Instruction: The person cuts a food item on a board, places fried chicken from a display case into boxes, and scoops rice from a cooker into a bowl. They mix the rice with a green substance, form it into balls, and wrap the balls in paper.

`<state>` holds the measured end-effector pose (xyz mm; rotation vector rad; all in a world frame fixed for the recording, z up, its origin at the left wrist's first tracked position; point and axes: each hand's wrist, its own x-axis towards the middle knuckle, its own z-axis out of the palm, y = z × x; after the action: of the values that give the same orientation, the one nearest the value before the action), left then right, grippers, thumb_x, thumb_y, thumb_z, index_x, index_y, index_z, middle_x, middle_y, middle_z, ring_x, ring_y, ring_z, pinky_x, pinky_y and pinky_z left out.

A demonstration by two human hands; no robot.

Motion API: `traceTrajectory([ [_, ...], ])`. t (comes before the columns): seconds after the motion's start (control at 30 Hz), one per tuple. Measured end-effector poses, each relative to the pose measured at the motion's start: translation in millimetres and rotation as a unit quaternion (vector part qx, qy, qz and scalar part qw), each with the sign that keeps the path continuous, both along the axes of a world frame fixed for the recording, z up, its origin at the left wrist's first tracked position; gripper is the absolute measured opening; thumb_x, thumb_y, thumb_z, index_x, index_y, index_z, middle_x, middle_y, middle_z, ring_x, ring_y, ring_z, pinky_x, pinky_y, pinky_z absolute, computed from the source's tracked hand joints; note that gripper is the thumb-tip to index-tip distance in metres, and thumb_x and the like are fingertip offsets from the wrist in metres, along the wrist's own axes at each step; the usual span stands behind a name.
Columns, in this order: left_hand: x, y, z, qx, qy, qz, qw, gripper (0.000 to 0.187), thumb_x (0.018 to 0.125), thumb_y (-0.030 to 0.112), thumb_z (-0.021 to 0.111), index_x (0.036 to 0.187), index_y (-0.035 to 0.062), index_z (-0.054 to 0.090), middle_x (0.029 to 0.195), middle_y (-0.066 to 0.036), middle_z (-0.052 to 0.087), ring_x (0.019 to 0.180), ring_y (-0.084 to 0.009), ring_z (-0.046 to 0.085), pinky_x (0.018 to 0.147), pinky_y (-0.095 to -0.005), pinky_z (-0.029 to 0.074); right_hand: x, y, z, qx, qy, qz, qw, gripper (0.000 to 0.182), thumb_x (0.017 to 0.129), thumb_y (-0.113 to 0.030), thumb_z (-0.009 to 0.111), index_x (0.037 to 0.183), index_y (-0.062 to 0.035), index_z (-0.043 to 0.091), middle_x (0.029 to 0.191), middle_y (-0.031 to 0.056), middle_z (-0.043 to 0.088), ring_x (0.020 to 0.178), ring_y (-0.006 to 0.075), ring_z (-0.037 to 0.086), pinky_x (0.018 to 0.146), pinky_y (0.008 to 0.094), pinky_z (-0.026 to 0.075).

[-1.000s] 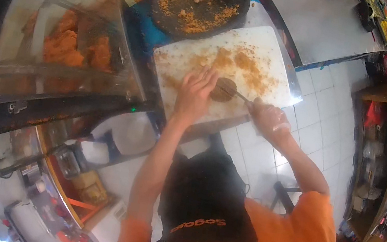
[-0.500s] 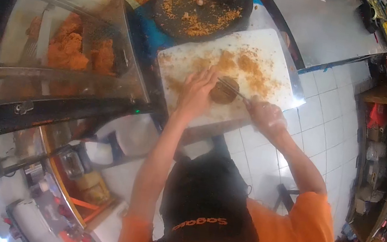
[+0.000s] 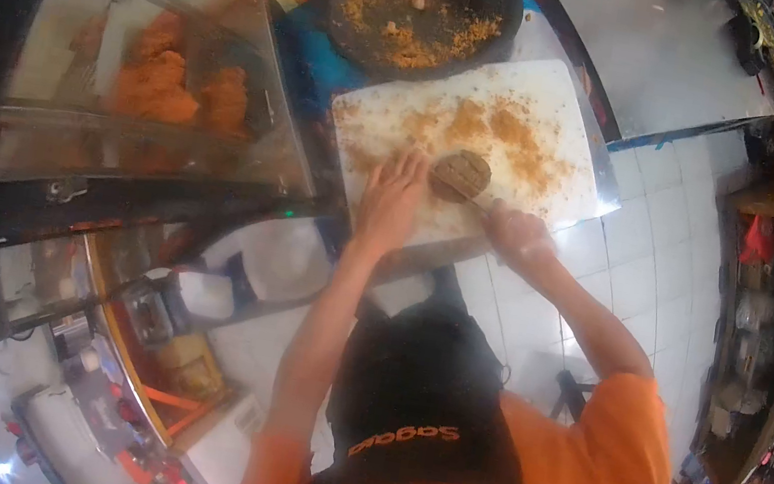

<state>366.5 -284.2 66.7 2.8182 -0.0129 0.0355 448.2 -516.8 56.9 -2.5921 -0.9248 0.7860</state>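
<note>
A round brown block (image 3: 464,173), which looks like palm sugar, lies on a white cutting board (image 3: 570,109). My right hand (image 3: 518,234) is closed around the handle of a knife (image 3: 459,191). The thin blade lies across the lower part of the block, seen nearly edge-on. Just left of the block rests my left hand (image 3: 394,198), fingers stretched toward the far side of the board and close against the block's edge; its thumb is hard to make out. Brown crumbs (image 3: 516,133) are scattered over the upper half of the board.
Behind the board stands a dark stone mortar (image 3: 362,48) with orange-brown crumbs and a pestle on it. A glass display case (image 3: 272,138) holding fried pieces (image 3: 157,84) is at the left. Shelves (image 3: 764,353) stand far right, beyond the tiled floor (image 3: 655,214).
The knife blade has shifted from over the block's upper left to its lower part and turned more edge-on. My right hand has drawn slightly nearer the block. The whole view has shifted slightly.
</note>
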Motion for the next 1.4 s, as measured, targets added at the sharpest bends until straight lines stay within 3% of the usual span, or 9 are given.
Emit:
traceTrajectory([
  [0.3,-96,-18,56,-0.102,-0.112,0.085,0.985,0.073,0.078,-0.011,0.046,0.149,-0.0033,0.033,0.154,-0.026,0.032,0.147,-0.0421,0.022,0.119,-0.0514,0.022,65,-18,28,0.039,-0.234,-0.009,0.971,0.033,0.099,-0.039,0.052,0.094,-0.0068,0.059,0.077,0.0172,0.067,0.069,0.0369,0.066,0.063,0.0467,0.055],
  [0.53,-244,-49,69,-0.122,-0.097,0.311,0.938,0.057,0.078,-0.011,0.04,0.132,-0.0038,0.055,0.146,-0.026,0.044,0.139,-0.0421,0.038,0.11,-0.0486,0.038,25,48,50,0.116,-0.202,0.015,0.972,0.057,0.09,-0.039,0.064,0.135,-0.0099,0.048,0.096,0.0184,0.068,0.093,0.0373,0.064,0.082,0.0503,0.05],
  [0.63,-300,-39,67,-0.082,-0.145,0.423,0.89,0.047,0.082,-0.008,0.041,0.123,0.0007,0.062,0.142,-0.023,0.05,0.137,-0.0374,0.043,0.108,-0.0457,0.042,0,84,25,0.034,-0.238,0.098,0.966,0.063,0.083,-0.039,0.069,0.136,-0.0106,0.049,0.094,0.0196,0.067,0.093,0.0369,0.064,0.084,0.0481,0.049],
  [0.67,-313,-34,68,-0.068,-0.155,0.456,0.874,0.043,0.085,-0.005,0.042,0.123,0.0013,0.062,0.141,-0.022,0.051,0.136,-0.0374,0.044,0.108,-0.0456,0.043,-1,96,9,0.07,-0.222,0.069,0.97,0.028,0.086,-0.029,0.059,0.103,-0.0073,0.064,0.106,0.0253,0.064,0.093,0.0407,0.064,0.081,0.0528,0.049],
  [0.87,-397,0,42,-0.039,-0.233,0.558,0.795,0.039,0.09,-0.002,0.04,0.122,0.0035,0.062,0.129,-0.017,0.063,0.128,-0.0323,0.055,0.103,-0.0416,0.047,7,116,-15,0.069,-0.132,0.092,0.985,0.023,0.086,-0.023,0.057,0.099,-0.0054,0.064,0.088,0.027,0.066,0.084,0.0421,0.065,0.073,0.0504,0.051],
  [1.07,-429,46,14,-0.14,-0.249,0.515,0.808,0.049,0.074,-0.014,0.046,0.116,0.0017,0.067,0.127,-0.018,0.064,0.119,-0.0334,0.061,0.097,-0.0411,0.05,-29,117,-30,0.26,0.072,-0.089,0.959,0.027,0.081,-0.022,0.071,0.097,-0.0018,0.062,0.083,0.0179,0.067,0.077,0.0304,0.067,0.07,0.0411,0.052],
  [1.17,-411,79,13,-0.19,-0.247,0.414,0.855,0.048,0.076,-0.012,0.05,0.119,0.0037,0.065,0.126,-0.017,0.064,0.119,-0.035,0.06,0.099,-0.0416,0.049,-120,178,55,0.226,0.071,-0.097,0.967,0.032,0.08,-0.024,0.074,0.098,-0.0016,0.061,0.083,0.0155,0.066,0.079,0.0271,0.065,0.074,0.0376,0.051],
  [1.3,-404,120,22,-0.153,-0.176,0.232,0.944,0.045,0.078,-0.008,0.054,0.12,0.0036,0.064,0.131,-0.017,0.06,0.125,-0.0362,0.054,0.104,-0.0435,0.045,-183,240,39,0.18,-0.174,0.021,0.968,0.03,0.088,-0.028,0.059,0.105,-0.0033,0.064,0.093,0.0234,0.068,0.099,0.0375,0.066,0.084,0.0427,0.052],
  [1.4,-425,137,52,-0.194,-0.144,0.212,0.947,0.04,0.08,-0.005,0.056,0.118,0.0026,0.065,0.132,-0.017,0.059,0.126,-0.0362,0.054,0.105,-0.0443,0.044,-213,265,68,0.033,-0.194,-0.058,0.979,0.046,0.083,-0.036,0.072,0.113,-0.0018,0.063,0.105,0.0253,0.066,0.1,0.0372,0.066,0.082,0.0457,0.053],
])
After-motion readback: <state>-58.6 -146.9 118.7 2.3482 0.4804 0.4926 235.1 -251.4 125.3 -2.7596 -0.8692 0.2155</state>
